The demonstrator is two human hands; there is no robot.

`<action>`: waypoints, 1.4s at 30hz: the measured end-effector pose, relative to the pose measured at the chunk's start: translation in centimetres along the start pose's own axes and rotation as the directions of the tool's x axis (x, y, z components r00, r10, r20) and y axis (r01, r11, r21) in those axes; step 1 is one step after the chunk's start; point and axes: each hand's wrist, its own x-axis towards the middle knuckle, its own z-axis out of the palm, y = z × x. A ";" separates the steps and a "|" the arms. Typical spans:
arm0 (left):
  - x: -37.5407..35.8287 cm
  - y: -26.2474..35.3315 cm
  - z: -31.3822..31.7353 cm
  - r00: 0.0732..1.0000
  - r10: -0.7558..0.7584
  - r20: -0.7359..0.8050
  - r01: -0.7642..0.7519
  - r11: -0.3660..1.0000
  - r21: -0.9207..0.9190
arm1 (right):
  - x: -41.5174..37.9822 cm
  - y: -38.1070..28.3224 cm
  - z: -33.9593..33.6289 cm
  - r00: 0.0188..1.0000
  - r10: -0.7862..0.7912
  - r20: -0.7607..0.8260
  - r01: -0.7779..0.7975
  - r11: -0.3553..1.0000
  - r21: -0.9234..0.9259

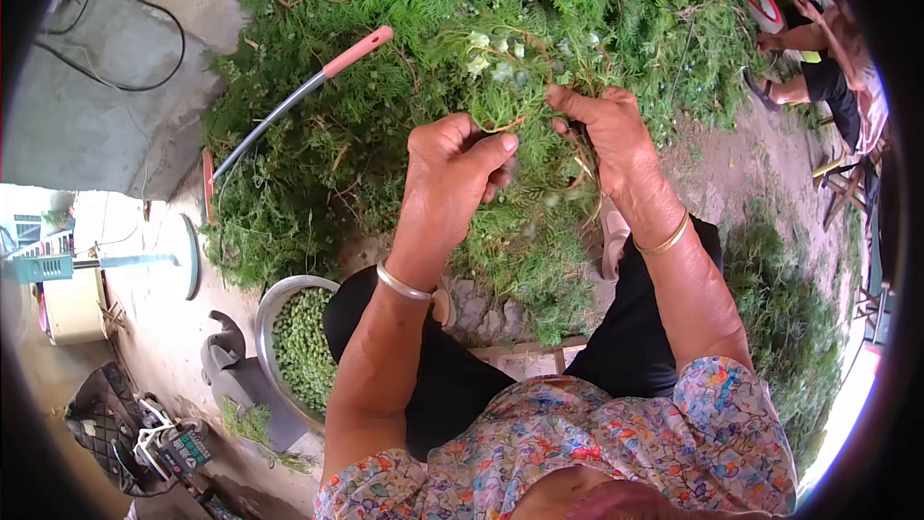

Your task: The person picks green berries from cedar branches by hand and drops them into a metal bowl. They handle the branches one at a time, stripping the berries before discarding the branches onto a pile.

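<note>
In the head view, an evergreen sprig point(502, 65) with pale green seed cones is held up between my two hands. My left hand point(460, 156) is closed, its thumb and forefinger pinching the thin twig at the lower left of the sprig. My right hand point(602, 130) grips the sprig's stems from the right, with some foliage hanging below its fingers. A metal basin point(266, 327) stands left of my knee. Inside it lie many small green seed cones point(306, 347).
A large heap of cut evergreen branches point(366, 0) spreads ahead. A pink-handled tool point(289, 104) leans on its left side. A grey dustpan-like object point(255, 404) lies beside the basin. Another person point(837, 77) sits at the far right. A fan point(178, 255) stands at the left.
</note>
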 end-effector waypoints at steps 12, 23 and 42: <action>-2.1 1.3 -0.5 0.998 0.062 0.015 -0.057 0.976 -0.211 | 2.2 -1.9 -2.3 0.988 -0.051 -0.148 0.049 0.999 -0.014; -0.9 -3.2 2.6 0.987 0.155 0.046 -0.159 0.882 0.443 | 1.3 0.2 0.0 0.980 -0.063 -0.187 0.070 0.997 0.032; -1.6 -2.0 1.8 0.938 -0.226 0.262 0.288 0.929 -0.231 | 1.2 -0.2 -0.3 0.973 -0.091 -0.210 0.078 0.994 -0.073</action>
